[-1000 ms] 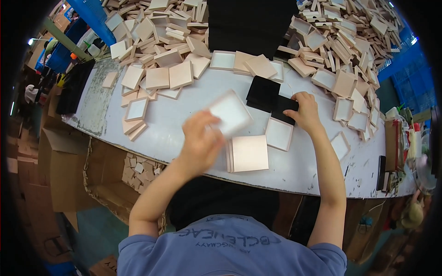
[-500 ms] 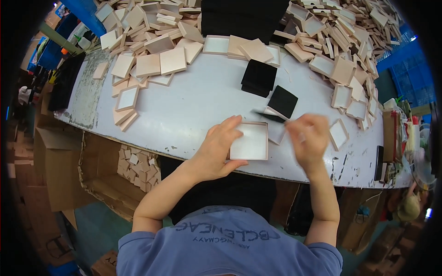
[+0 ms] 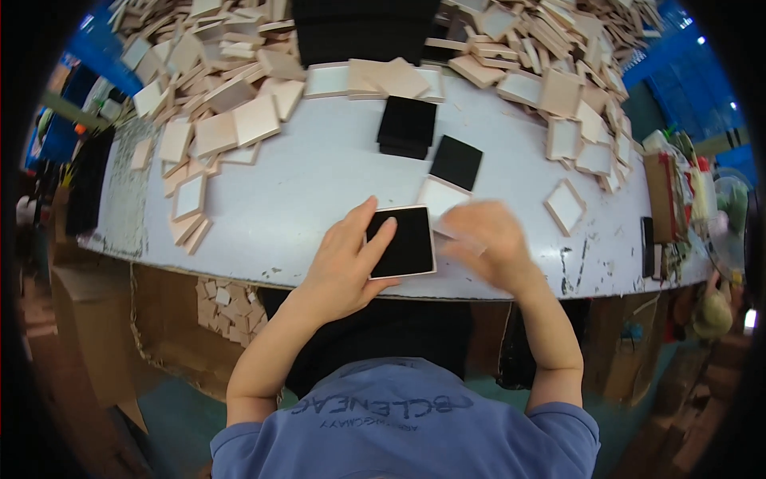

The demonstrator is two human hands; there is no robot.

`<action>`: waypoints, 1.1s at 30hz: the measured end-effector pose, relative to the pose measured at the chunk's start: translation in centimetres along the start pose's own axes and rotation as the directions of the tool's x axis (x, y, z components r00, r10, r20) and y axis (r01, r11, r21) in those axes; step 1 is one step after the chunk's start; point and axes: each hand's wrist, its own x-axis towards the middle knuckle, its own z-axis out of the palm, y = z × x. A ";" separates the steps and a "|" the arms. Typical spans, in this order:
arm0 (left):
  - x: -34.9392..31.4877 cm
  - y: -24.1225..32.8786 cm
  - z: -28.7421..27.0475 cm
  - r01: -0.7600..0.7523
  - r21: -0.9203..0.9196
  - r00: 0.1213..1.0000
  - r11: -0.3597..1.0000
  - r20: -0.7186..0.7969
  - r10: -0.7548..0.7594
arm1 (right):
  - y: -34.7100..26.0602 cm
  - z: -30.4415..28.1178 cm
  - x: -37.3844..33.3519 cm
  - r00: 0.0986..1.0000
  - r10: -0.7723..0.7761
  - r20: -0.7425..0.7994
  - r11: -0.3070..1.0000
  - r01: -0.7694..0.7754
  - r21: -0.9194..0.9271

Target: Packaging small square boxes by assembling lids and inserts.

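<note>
Left hand [image 3: 339, 262] clasps the shallow box [image 3: 433, 243], right hand [image 3: 493, 246] beside it, grip unclear; fitting black pad [image 3: 409, 246] seems in hand, calling for light pressing

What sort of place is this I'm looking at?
Probably a workshop or small factory, perhaps a box-making one: many pale boxes lie heaped on a worn table, black pads are stacked there, and the left hand holds a black-lined box.
</note>
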 end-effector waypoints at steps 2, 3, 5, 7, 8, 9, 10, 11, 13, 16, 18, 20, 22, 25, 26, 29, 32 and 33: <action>0.0 0.2 -0.2 0.005 -0.019 1.000 1.000 0.014 -0.004 | 4.2 -1.9 -3.0 0.938 0.269 -0.220 0.899 -0.327 -0.293; 0.0 0.2 -0.4 -0.011 -0.001 1.000 1.000 0.017 0.011 | 5.9 -2.9 -4.9 0.888 0.365 -0.279 0.799 -0.453 -0.396; 0.4 0.1 -0.3 -0.027 0.018 1.000 0.999 0.014 0.027 | 9.1 -4.6 -9.4 0.803 0.478 -0.356 0.567 -0.592 -0.573; 0.7 0.1 0.0 -0.038 0.002 0.999 0.999 -0.007 0.038 | 9.7 -5.4 -11.2 0.784 0.508 -0.357 0.467 -0.599 -0.651; 0.9 0.3 -0.2 -0.024 0.010 1.000 1.000 -0.011 0.024 | 9.8 -5.6 -11.3 0.782 0.528 -0.331 0.523 -0.607 -0.598; 1.2 0.7 -0.7 -0.033 0.062 0.999 0.998 0.027 0.031 | 9.7 -5.6 -11.2 0.780 0.547 -0.303 0.576 -0.614 -0.540; 1.4 1.1 -1.0 -0.042 0.117 0.997 0.992 0.069 0.034 | 8.8 -5.3 -10.1 0.786 0.543 -0.295 0.593 -0.608 -0.528; 1.4 1.3 -1.0 -0.030 0.138 0.998 0.990 0.063 0.021 | 7.0 -4.9 -7.8 0.741 0.565 -0.362 0.716 -0.659 -0.231; 1.5 1.0 -1.1 -0.017 0.130 0.998 0.991 0.067 0.009 | 3.0 -4.5 -4.3 0.548 0.770 -0.326 0.632 -0.585 0.508; 1.2 0.7 -1.3 -0.051 0.107 0.996 0.993 0.072 0.043 | -1.2 -1.7 0.5 0.540 0.841 -0.032 0.210 -0.271 0.939; 1.0 0.3 -0.4 0.021 -0.158 1.000 0.987 -0.016 -0.024 | 0.1 2.4 -0.3 0.572 0.801 0.177 0.017 -0.318 0.948; 0.1 -1.4 1.4 -0.061 -0.192 0.995 0.979 -0.085 0.046 | 0.0 5.0 0.4 0.492 0.826 0.277 -0.024 -0.460 0.888; -0.1 -1.5 2.0 -0.070 -0.357 0.977 0.931 -0.213 -0.008 | -0.4 5.4 1.2 0.539 0.809 0.234 0.115 -0.536 0.836; 0.2 -1.8 2.0 -0.118 -0.379 0.972 0.918 -0.231 0.029 | -0.7 4.6 2.0 0.733 0.665 0.142 0.507 -0.583 0.635; 0.4 -1.9 1.9 -0.155 -0.408 0.967 0.900 -0.248 0.054 | -0.4 4.1 2.4 0.855 0.505 0.116 0.729 -0.495 0.473; 0.3 -2.7 2.5 -0.233 -0.420 0.946 0.877 -0.308 0.104 | -0.1 2.8 3.3 0.887 0.312 0.339 0.866 -0.413 0.284; 0.3 -3.1 3.2 -0.313 -0.456 0.917 0.833 -0.374 0.140 | -0.6 1.6 3.9 0.907 0.180 0.381 0.953 -0.258 0.162; 0.3 -3.1 3.1 -0.311 -0.455 0.917 0.835 -0.375 0.137 | -0.6 1.5 3.9 0.886 0.154 0.437 0.955 -0.248 0.166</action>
